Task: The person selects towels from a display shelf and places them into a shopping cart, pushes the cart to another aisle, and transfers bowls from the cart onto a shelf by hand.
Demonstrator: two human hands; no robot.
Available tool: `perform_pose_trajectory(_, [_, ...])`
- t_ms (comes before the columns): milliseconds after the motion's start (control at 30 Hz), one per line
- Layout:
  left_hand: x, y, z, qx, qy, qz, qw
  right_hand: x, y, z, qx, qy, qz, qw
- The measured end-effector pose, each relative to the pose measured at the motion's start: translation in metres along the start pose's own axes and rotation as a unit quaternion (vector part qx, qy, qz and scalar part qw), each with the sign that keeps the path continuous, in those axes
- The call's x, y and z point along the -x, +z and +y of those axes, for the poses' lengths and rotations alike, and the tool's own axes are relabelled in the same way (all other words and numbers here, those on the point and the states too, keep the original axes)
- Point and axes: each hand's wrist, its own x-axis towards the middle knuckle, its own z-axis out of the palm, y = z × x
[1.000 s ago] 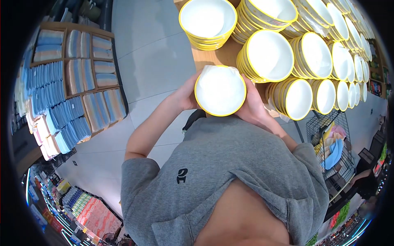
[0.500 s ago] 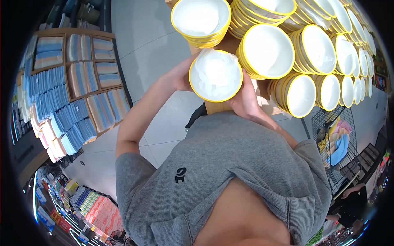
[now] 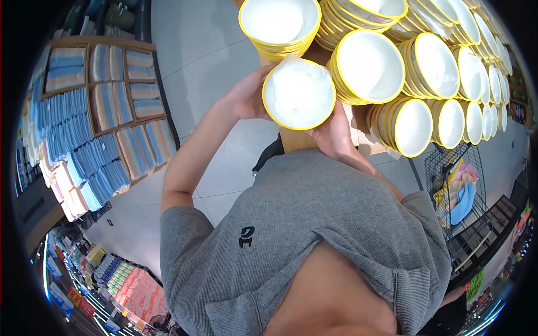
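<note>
Bowl (image 3: 299,95) between opposing fingers (image 3: 338,120)

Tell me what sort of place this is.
Most likely a shop selling household goods: many stacks of matching yellow-rimmed bowls, folded striped cloths sorted by compartment, and rows of packaged goods farther off.

1. Left of the left hand (image 3: 249,96), there is open room above the grey floor (image 3: 190,84), up to the towel shelf (image 3: 88,84).
2. A bowl stack (image 3: 280,22) sits just past the held bowl (image 3: 299,95), blocking the way forward.
3. More piled bowls (image 3: 413,127) block the right of the right hand (image 3: 332,133), with a small gap between.
</note>
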Motion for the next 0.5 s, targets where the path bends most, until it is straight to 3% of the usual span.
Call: perform_pose_trajectory(500, [0.007,0.008,-0.016,-0.064,0.102,-0.003,0.993,-0.007,-0.006,0.008,-0.013,-0.030,-0.002,0.999])
